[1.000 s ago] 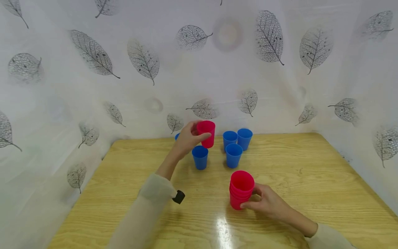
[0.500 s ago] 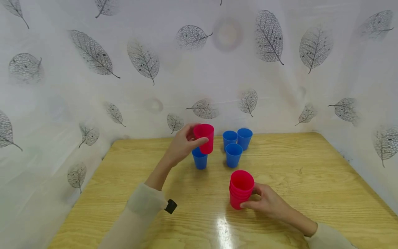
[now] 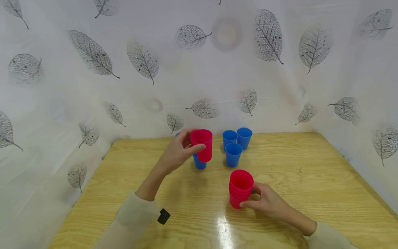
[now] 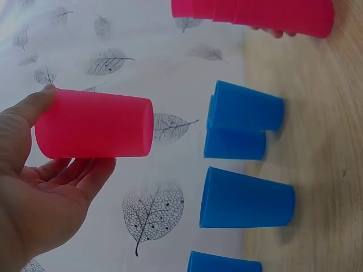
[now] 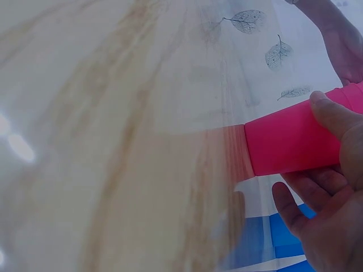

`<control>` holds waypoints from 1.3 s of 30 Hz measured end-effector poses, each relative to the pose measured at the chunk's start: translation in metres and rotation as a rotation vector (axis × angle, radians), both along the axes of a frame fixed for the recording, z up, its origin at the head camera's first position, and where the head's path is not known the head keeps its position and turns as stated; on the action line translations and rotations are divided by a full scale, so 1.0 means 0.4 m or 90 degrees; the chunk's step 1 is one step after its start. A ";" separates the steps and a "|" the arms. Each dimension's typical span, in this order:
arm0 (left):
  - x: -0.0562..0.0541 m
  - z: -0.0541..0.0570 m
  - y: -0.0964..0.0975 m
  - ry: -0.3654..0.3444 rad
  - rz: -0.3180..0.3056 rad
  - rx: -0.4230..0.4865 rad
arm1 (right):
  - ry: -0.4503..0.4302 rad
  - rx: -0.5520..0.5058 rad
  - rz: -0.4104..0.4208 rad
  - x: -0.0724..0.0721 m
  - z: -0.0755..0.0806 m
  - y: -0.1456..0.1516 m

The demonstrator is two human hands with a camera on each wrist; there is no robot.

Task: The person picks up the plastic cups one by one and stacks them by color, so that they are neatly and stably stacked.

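My left hand (image 3: 176,155) grips a single red plastic cup (image 3: 205,148) between thumb and fingers, upright in the air. In the left wrist view that cup (image 4: 96,124) is apart from everything but the hand. Lower down, my right hand (image 3: 266,201) holds a stack of nested red cups (image 3: 238,193) from its right side. The stack stands upright on the wooden table. A blue cup (image 3: 200,163) stands behind the raised red cup and is partly covered by it. Another blue cup (image 3: 177,134) is mostly hidden by the left hand.
Three blue cups stand close together near the back: a front one (image 3: 233,155), a left one (image 3: 229,139) and a right one (image 3: 245,138). A curtain with a leaf print (image 3: 230,76) hangs behind and beside the wooden table (image 3: 295,166).
My left hand has brought the red cup down and slightly left, nearer to me, so it now covers more of the blue cup behind. The right hand and stack have not moved.
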State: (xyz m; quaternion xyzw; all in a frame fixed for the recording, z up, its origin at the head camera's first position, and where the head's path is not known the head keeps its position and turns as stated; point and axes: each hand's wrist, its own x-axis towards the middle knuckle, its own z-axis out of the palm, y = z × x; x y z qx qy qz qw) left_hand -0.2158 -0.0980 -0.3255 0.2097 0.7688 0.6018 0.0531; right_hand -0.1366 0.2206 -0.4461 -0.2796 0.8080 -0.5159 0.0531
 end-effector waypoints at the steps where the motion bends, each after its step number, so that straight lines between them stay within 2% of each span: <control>1: 0.005 0.002 0.001 0.000 -0.003 0.000 | -0.002 0.002 -0.001 0.000 0.001 0.000; 13: 0.050 0.017 0.039 0.006 -0.050 0.007 | 0.003 0.012 -0.007 0.001 -0.001 0.000; 23: 0.070 0.034 0.106 0.027 -0.142 0.065 | 0.039 0.002 0.002 0.000 -0.004 -0.002; 31: 0.087 0.034 0.155 0.015 -0.150 0.056 | 0.032 0.021 -0.012 0.004 -0.001 0.001; 39: 0.104 0.024 0.198 -0.002 -0.173 0.055 | 0.073 0.007 0.005 -0.001 -0.006 0.000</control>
